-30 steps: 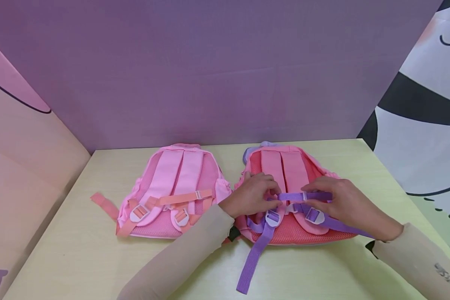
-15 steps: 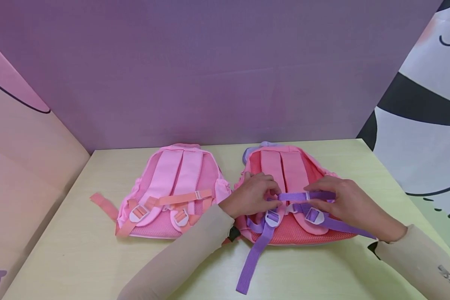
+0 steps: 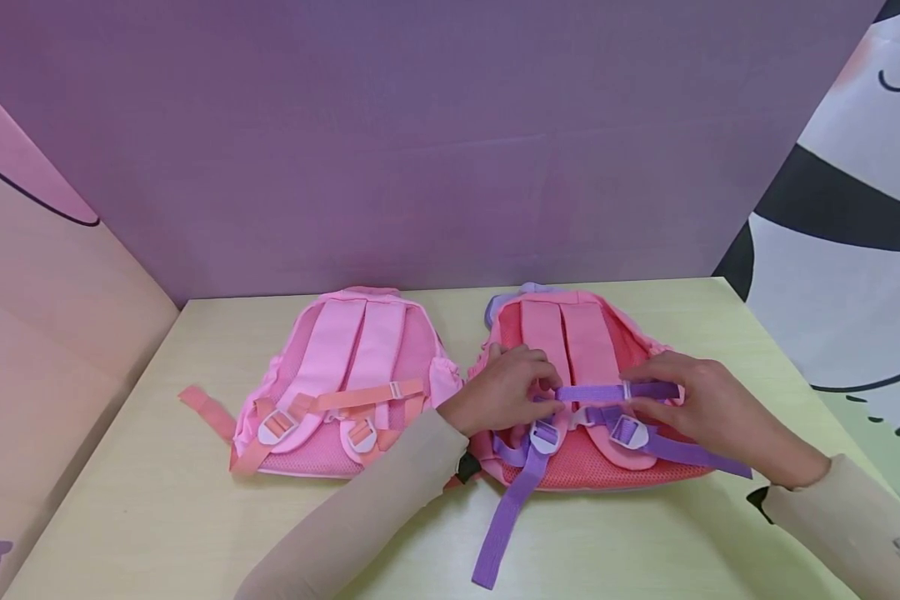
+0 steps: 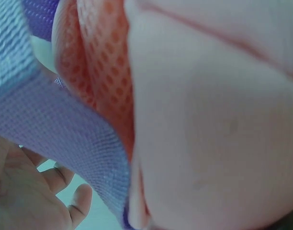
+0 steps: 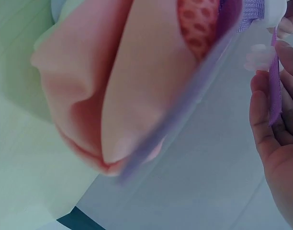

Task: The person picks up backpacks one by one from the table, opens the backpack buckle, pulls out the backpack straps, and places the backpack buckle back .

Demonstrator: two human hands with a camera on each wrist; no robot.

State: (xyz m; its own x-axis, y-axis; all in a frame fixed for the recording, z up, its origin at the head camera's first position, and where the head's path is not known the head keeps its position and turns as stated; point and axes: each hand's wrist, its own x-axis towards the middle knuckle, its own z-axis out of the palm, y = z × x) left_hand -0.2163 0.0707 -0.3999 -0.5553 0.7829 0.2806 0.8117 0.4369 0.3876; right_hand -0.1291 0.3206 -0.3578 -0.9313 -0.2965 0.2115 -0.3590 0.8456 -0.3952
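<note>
A coral-pink backpack [image 3: 543,325] lies with its shoulder straps facing up. Across it runs a purple chest strap [image 3: 588,394] bearing a small white slider [image 3: 627,390]. My left hand [image 3: 504,389] pinches the left part of that strap. On the other side, my right hand [image 3: 693,396] pinches it at the slider with thumb and fingers. In the right wrist view the strap's loose tail [image 5: 275,103] lies along the right hand's fingers. Below the hands are white buckles [image 3: 630,432] and purple lower straps [image 3: 508,525]. The left fingertips partly hide the strap's left end.
A lighter pink backpack [image 3: 337,346] with orange straps [image 3: 371,396] lies to the left on the pale wooden table [image 3: 142,517]. A purple panel [image 3: 450,150] stands behind. A panda-printed panel [image 3: 855,275] is on the right.
My right hand has slid a little to the right, and the white slider has moved along the purple strap with it. The left hand and both backpacks stay in place.
</note>
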